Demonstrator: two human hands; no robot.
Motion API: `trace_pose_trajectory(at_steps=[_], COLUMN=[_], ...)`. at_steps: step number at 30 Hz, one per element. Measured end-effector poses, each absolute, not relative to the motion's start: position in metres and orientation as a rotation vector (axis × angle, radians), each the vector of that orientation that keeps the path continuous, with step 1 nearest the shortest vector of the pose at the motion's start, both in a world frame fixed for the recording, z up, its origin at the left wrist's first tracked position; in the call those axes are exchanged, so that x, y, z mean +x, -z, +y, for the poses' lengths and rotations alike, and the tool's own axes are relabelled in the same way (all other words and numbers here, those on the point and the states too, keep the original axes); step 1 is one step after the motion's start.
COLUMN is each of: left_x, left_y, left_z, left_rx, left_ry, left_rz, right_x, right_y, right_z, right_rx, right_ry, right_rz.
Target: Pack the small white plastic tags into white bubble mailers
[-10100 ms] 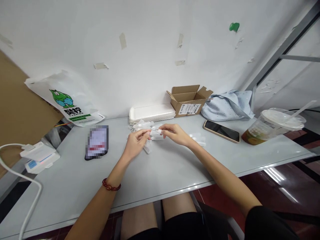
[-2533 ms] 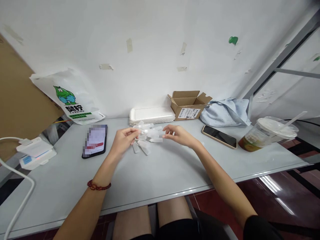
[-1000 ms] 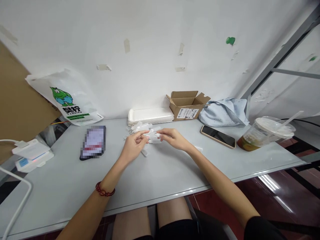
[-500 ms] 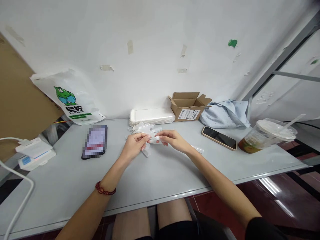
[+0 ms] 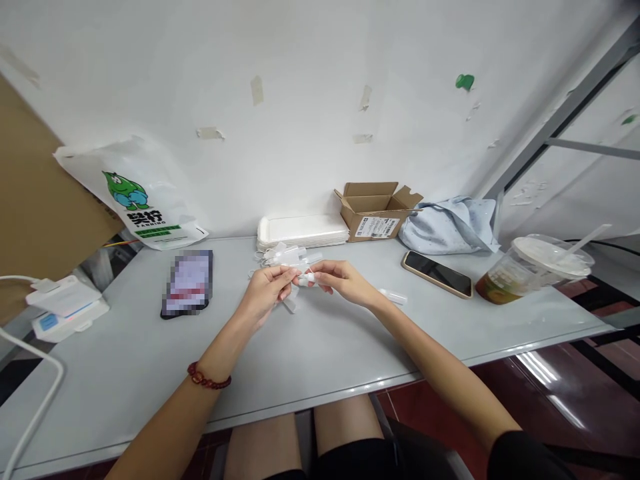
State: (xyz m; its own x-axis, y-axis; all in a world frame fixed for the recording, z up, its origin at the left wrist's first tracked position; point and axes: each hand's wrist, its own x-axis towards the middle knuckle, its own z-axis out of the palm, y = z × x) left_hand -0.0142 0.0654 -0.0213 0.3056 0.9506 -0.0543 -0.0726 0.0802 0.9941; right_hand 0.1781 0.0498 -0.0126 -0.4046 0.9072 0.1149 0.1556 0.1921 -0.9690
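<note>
In the head view my left hand (image 5: 266, 292) is closed in a pinch, fingertips close to those of my right hand; what it grips is too small to make out. My right hand (image 5: 346, 279) pinches a small white cap-like piece (image 5: 309, 277) between thumb and fingers, just above the table. Behind the hands lies a heap of clear plastic pieces with white loops of string (image 5: 284, 255). A flat translucent strip (image 5: 291, 305) lies under the left fingers. Right of my right wrist, a clear tube (image 5: 395, 297) rests on the table.
Stacked white trays (image 5: 303, 230) and an open cardboard box (image 5: 373, 217) stand against the wall. A phone (image 5: 437, 273), cloth bag (image 5: 447, 227) and drink cup (image 5: 525, 270) are at right. A blurred-screen phone (image 5: 189, 283), printed bag (image 5: 133, 193) and white device (image 5: 70, 307) are at left.
Both hands stay close together in nearly the same place. The white piece at the right fingertips has shifted slightly left. The whole view has moved a little.
</note>
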Motion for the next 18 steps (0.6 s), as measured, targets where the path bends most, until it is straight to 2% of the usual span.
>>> trace_pose_trajectory(at_steps=[10,18], left_x=[-0.012,0.001], left_y=[0.025,0.029], left_z=[0.065,0.057], left_rx=[1.286,1.407], left_ry=[-1.006,-1.217], left_rz=[1.015,1.116], right_x=[0.176,0.166], right_y=[0.014,0.025], right_z=[0.05,0.048], right_rx=[-1.02,-0.99], right_ry=[-1.284,-1.266], right_rz=[-1.726,-1.613])
